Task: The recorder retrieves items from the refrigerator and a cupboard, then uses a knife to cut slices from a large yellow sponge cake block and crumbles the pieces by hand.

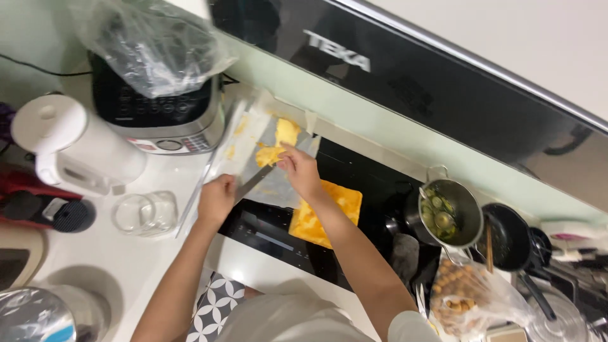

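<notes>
The person's pale shirt, nearest the lens, fills the lower edge, with both forearms reaching up over the white bench. Beyond lies the black cooktop, under a dark slanted hood. On the cooktop rest a clear plastic sheet and a yellow cloth; to the right stand a steel pot of green slices and a black pan. At left stand a multicooker and a white kettle. The left hand is closed around the handle of a knife, blade laid toward the sheet. The right hand pinches the yellow food lying on the sheet. Judged step: cutting or scraping the food; the blade must meet it clear of the pinching fingers.
</notes>
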